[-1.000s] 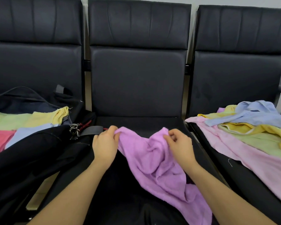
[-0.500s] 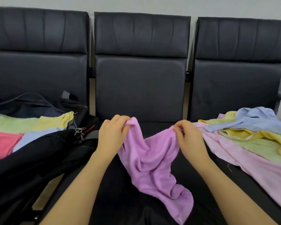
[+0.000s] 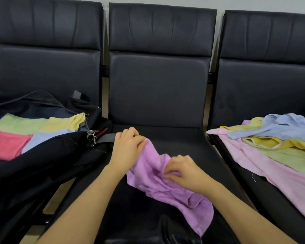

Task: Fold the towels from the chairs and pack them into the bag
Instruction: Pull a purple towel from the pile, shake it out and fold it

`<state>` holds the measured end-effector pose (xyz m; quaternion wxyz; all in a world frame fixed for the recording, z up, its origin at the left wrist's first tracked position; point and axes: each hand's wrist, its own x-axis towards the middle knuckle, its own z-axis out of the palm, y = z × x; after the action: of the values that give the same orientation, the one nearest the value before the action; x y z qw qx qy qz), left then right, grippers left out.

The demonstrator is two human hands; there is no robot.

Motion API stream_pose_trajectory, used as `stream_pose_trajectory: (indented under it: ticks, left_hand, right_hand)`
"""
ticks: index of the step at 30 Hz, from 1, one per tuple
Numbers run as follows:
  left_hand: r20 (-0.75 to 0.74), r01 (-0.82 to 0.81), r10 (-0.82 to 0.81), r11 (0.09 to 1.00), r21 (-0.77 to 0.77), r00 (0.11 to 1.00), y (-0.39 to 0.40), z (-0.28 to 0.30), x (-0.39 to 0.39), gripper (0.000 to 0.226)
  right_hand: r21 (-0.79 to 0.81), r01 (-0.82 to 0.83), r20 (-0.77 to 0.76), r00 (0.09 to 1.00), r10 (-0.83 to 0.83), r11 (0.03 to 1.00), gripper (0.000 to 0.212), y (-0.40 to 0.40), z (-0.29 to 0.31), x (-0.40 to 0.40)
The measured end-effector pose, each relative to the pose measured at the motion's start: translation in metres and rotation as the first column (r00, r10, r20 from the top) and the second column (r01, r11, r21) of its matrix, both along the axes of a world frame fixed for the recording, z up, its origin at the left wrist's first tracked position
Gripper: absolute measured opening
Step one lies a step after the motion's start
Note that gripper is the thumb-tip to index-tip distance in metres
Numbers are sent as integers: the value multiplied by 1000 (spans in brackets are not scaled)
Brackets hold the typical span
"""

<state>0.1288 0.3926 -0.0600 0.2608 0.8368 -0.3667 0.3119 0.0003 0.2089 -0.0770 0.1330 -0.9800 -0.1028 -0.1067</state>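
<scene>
A purple towel (image 3: pixel 167 187) lies crumpled on the seat of the middle black chair (image 3: pixel 158 88). My left hand (image 3: pixel 127 148) pinches its upper corner. My right hand (image 3: pixel 185 171) pinches a fold near the towel's middle, lower and closer to me. An open black bag (image 3: pixel 42 155) sits on the left chair, with folded green, yellow, pink and blue towels (image 3: pixel 30 131) inside. A loose pile of pink, green, yellow and blue towels (image 3: pixel 275 147) covers the right chair's seat.
Three black padded chairs stand side by side against a pale wall. A metal key ring and a grey strap (image 3: pixel 95 136) hang from the bag next to my left hand. There is a floor gap between the left and middle seats.
My right hand has moved down and left, from the towel's far corner to a fold near its middle. The towel has dropped from hanging spread between both hands to lying bunched on the seat.
</scene>
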Motion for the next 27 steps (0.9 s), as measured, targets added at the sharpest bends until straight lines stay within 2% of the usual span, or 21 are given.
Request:
stream_pose_trajectory:
  ticks: [1,3,5,7,9,13,16,19,23,27]
  left_hand:
    - [-29,3,-2,1000,16,1000,1,-1,-1,17]
    - [-119,7,-4,1000,24,993,1,-3,-3,16]
    - [-194,-8,1,999,-35,981,-1,-3,-7,16]
    - [-217,-33,14,996,-83,976,-4,-2,-12,19]
    - [-236,-48,27,995,-84,971,-7,-1,-16,24]
    - [-266,-46,37,999,-29,963,-9,-1,-19,28]
    - [-291,-47,44,999,-4,956,-8,2,-22,28]
    - [-404,-23,-26,993,-114,914,-8,5,-25,27]
    - [-543,32,-193,956,-292,817,-10,11,-25,24]
    - [-530,137,-294,939,-316,795,-15,23,-33,31]
  right_hand:
    - [35,-26,-55,998,28,999,16,1,-3,-1]
    - [179,16,28,999,-21,984,14,1,-5,0]
    - [368,163,126,967,-223,915,12,-6,-3,2]
    - [477,296,89,921,-380,828,11,-14,-2,3]
    - [454,370,20,905,-425,811,12,-22,-3,3]
    - [362,485,-219,874,-434,796,21,-28,-15,12]
    - [511,474,-265,880,-393,717,9,-27,-20,22]
    - [628,443,-238,892,-385,640,12,-25,-13,20]
    - [738,319,-74,914,-399,594,13,-17,10,13]
    - [792,172,122,895,-428,586,16,-12,45,4]
